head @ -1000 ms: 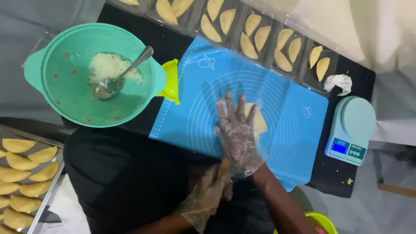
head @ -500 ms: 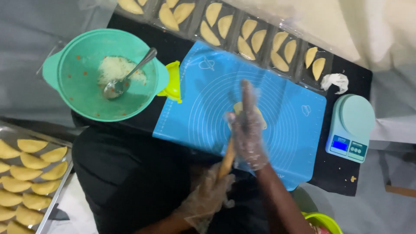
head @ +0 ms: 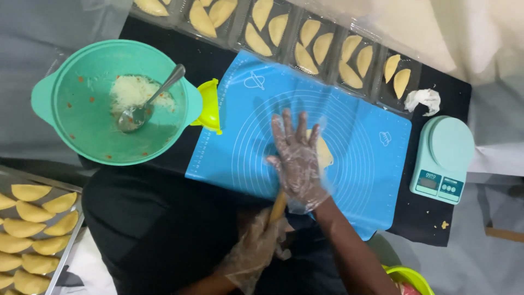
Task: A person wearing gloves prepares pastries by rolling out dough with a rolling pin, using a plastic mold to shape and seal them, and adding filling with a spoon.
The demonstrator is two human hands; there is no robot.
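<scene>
My right hand, in a clear plastic glove, lies flat with fingers spread on a piece of yellow dough in the middle of the blue silicone mat. A wooden rolling pin runs from under its palm toward my body. My gloved left hand is closed around the pin's near end, just off the mat's front edge. Most of the dough and the pin are hidden under my right hand.
A teal bowl holding white filling and a spoon stands left of the mat, with a yellow-green press beside it. Trays of folded pastries line the far edge. A small scale sits right; a baking tray of pastries lies at lower left.
My right hand slid a little forward over the dough, turned briefly on edge, and now lies flat again with fingers spread. The left hand stayed on the pin's end.
</scene>
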